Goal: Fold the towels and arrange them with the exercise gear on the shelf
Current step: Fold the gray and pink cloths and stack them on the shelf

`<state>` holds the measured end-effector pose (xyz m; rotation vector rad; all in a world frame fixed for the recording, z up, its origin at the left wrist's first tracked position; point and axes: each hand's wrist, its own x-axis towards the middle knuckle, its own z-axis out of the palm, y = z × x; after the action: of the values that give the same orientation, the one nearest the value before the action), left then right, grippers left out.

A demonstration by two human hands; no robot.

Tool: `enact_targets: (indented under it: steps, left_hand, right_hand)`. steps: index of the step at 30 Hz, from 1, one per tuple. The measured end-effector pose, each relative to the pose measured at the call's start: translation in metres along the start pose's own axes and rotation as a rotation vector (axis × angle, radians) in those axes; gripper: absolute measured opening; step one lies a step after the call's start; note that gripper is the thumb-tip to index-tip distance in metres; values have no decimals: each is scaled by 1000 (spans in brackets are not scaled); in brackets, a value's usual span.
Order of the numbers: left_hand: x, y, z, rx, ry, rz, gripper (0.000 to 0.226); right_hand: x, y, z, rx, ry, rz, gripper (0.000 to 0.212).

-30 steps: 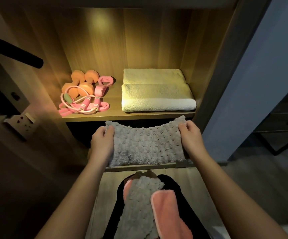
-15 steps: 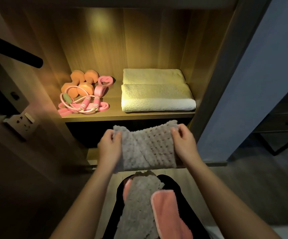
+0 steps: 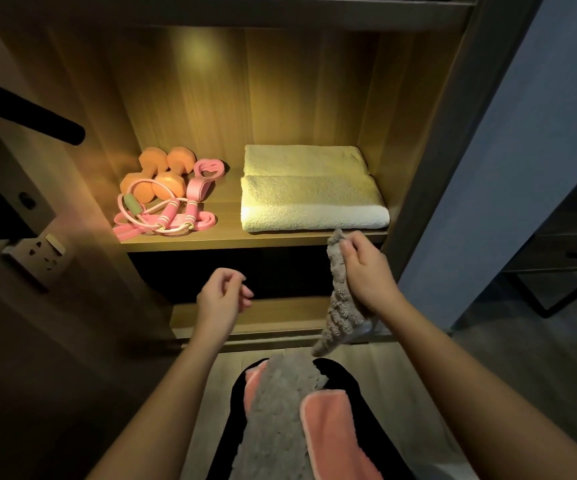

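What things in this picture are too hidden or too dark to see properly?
- Head view, lower compartment: deep shadow hides whatever is inside.
- Head view, black container: the bottom edge cuts it off; a pink towel and a draped grey towel cover its inside.
- Head view, hanging grey towel: the right hand gripping it covers part, so its fold is unclear.
- Head view, orange dumbbells: the pink jump rope lies over their front ends.

1. Warm yellow glow inside the shelf [image 3: 252, 241], brightest in a round spot high on its back wall.
2. Shines strongly on the folded towel [image 3: 314, 199] and the orange dumbbells [image 3: 157, 174].
3. Pitch dark just under the shelf, dim on the left.
4. Smeary at the low end of the grey towel [image 3: 340, 306].
5. Bends straight lines near the edges.
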<state>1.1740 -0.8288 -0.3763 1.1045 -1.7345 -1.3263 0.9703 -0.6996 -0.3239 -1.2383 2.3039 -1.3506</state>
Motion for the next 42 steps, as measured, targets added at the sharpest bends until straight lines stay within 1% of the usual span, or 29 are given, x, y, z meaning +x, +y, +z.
enact_targets:
  steps: [2, 5, 7, 9, 10, 11, 12, 13, 14, 15, 16, 17, 18, 21, 24, 27, 30, 33, 35, 36, 37, 38, 40, 42]
  left_hand:
    - [6, 11, 14, -24, -94, 9, 13]
    - [16, 27, 34, -117, -198, -47, 15]
    - [18, 33, 46, -186, -226, -131, 16]
    - [19, 33, 56, -179, -220, -192, 15]
    - [18, 32, 60, -150, -208, -236, 20]
    - [17, 32, 64, -130, -201, -310, 34]
    - [14, 32, 66, -164, -205, -430, 52]
    - [11, 32, 68, -267, -246, -582, 67]
    - [9, 32, 69, -442, -335, -732, 74]
    - [6, 32, 71, -630, -442, -845, 76]
    - [4, 33, 71, -769, -509, -902, 76]
    - [3, 32, 71, -860, -525, -920, 75]
    - [2, 31, 73, -917, -501, -915, 68]
    - [3, 28, 72, -1015, -429, -843, 40]
    - [8, 25, 60, -1004, -347, -758, 28]
    - [14, 24, 40, -834, -304, -602, 27]
    - [16, 27, 19, -578, -266, -483, 22]
    - [19, 23, 0, -343, -193, -383, 18]
    - [22, 20, -9, -180, -124, -293, 14]
    - [22, 19, -13, -102, -78, -239, 14]
    - [23, 18, -16, -32, -18, -182, 15]
    - [23, 16, -17, 30, 54, -119, 18]
    - [21, 11, -15, 129, 187, 4, 21]
    - [16, 8, -10, 202, 288, 67, 19]
  right_hand:
    - [10, -17, -10, -13, -63, -79, 25]
    - [24, -43, -29, -21, -70, -155, 27]
    - [32, -57, -40, -32, -55, -177, 26]
    - [40, -70, -51, -27, -49, -181, 24]
    - [43, -76, -54, -17, -47, -181, 23]
    - [46, -81, -58, -8, -42, -182, 22]
    - [49, -86, -61, -2, -35, -180, 23]
    - [52, -91, -64, 4, -25, -179, 23]
    - [55, -96, -67, 11, -14, -179, 23]
    - [57, -99, -69, 18, -6, -180, 24]
    - [60, -102, -71, 19, 3, -180, 26]
    - [62, -104, -74, 15, 14, -178, 28]
    - [64, -104, -76, 11, 27, -172, 30]
    - [68, -94, -87, -1, 74, -132, 31]
    - [69, -73, -95, -21, 97, -31, 30]
    - [67, -45, -91, 14, 106, 160, 31]
    - [61, -20, -81, 146, 83, 374, 35]
    - [51, 1, -72, 353, -46, 560, 32]
    - [44, 15, -67, 444, -163, 630, 28]
    - [40, 23, -63, 470, -201, 636, 24]
    - [35, 30, -57, 480, -204, 624, 21]
    - [31, 35, -50, 453, -171, 584, 20]
    - [21, 41, -33, 295, -54, 417, 19]
    - [9, 42, -15, 144, 104, 226, 16]
